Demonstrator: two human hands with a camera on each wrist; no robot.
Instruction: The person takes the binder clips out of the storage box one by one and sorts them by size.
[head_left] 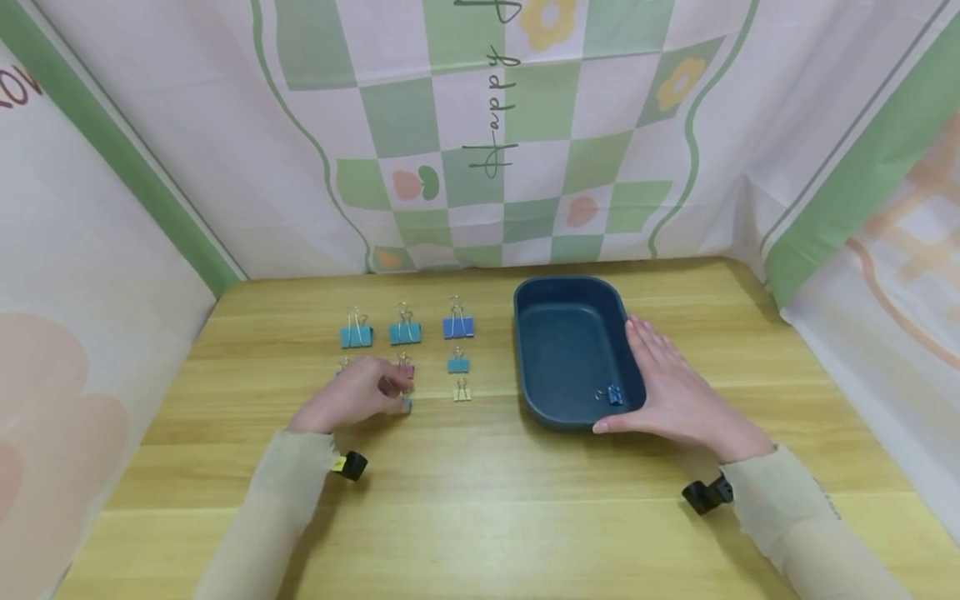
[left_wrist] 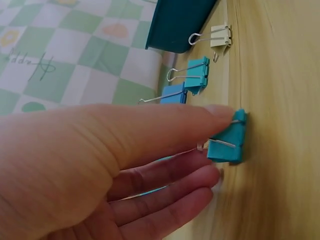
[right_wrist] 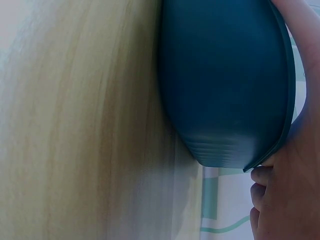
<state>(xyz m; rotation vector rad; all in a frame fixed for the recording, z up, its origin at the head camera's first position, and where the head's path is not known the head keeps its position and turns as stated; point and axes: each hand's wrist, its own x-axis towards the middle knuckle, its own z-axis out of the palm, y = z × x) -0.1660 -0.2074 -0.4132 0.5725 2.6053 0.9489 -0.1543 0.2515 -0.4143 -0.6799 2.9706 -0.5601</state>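
Note:
With thumb and fingers, my left hand (head_left: 363, 390) pinches a small teal binder clip (left_wrist: 227, 140) low over the wooden table. Just beyond those fingers is a pink binder clip (head_left: 406, 370), and another clip is partly covered by the hand. My right hand (head_left: 678, 396) grips the near right corner of a dark blue tray (head_left: 528, 367), its thumb at the near rim and its fingers along the right side. Inside the tray, near that thumb, lies a blue binder clip (head_left: 615, 395).
Larger clips stand in a back row: two teal ones (head_left: 356, 336) and a blue one (head_left: 458, 327). Between the left hand and the tray are a small teal clip (head_left: 458, 365) and a pale yellow clip (head_left: 462, 394). A patterned curtain (head_left: 540, 167) hangs behind the table.

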